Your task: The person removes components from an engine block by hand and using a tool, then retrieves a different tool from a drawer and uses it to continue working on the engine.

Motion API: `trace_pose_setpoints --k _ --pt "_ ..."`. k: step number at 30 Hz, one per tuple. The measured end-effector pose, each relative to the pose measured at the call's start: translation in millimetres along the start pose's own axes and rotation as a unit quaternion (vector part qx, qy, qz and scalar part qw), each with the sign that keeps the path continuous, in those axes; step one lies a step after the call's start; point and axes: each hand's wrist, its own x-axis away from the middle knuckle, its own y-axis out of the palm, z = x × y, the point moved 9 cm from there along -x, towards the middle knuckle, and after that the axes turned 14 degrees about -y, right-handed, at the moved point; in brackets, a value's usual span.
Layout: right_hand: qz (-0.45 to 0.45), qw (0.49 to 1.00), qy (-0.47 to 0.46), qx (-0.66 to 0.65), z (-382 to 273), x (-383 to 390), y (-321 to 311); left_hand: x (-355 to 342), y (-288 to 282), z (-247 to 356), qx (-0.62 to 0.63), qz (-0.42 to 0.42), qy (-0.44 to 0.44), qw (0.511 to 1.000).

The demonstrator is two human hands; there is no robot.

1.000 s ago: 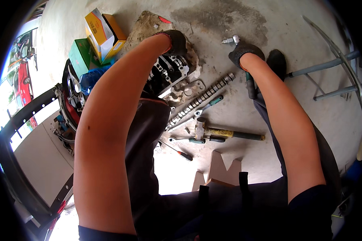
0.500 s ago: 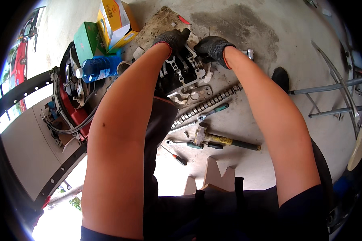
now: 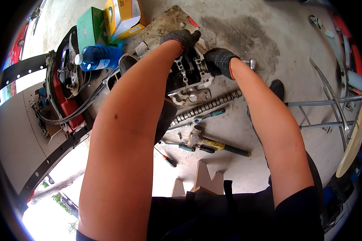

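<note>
A metal engine cylinder head [image 3: 185, 76] lies on the floor at the far side, beyond my knee. My left hand [image 3: 182, 40], in a dark knit glove, closes over its far edge, the fingertips partly hidden. At its right end my right hand [image 3: 222, 61], gloved alike, bends its fingers down against the metal; their tips are out of sight. Nearer to me are a flat metal part with round holes [image 3: 193, 97] and a long camshaft [image 3: 207, 107] lying diagonally.
On the floor lie a ratchet [image 3: 211, 115], a hammer [image 3: 225, 146], another ratchet [image 3: 183, 147] and a screwdriver [image 3: 169, 161]. Left stand a blue bottle [image 3: 102, 58], a green box [image 3: 91, 29] and a yellow-white box [image 3: 124, 18]. A metal-tube frame [image 3: 323, 101] is at right.
The whole view has shifted, so the cylinder head and both hands appear farther right. Both hands stay at the cylinder head, with little change in their hold.
</note>
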Motion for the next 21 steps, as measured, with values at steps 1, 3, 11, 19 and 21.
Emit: trace_pose_setpoints --k 1,3,11,19,21 --pt "-0.028 0.999 -0.032 -0.009 -2 -1 5 1 1 -2 0.024 -0.016 -0.018 0.999" --pt "-0.022 0.997 -0.049 -0.057 2 0 4 3 3 -5 0.033 -0.048 -0.049 0.997" --pt "-0.001 0.924 -0.086 -0.372 25 35 -21 -3 5 -4 -0.017 -0.024 -0.027 0.999" --pt "-0.013 0.961 -0.07 -0.267 58 55 -47 1 2 -6 -0.002 -0.041 -0.061 0.997" --pt "0.041 0.991 -0.048 -0.122 75 57 -63 5 1 -6 0.004 -0.055 -0.067 0.996"
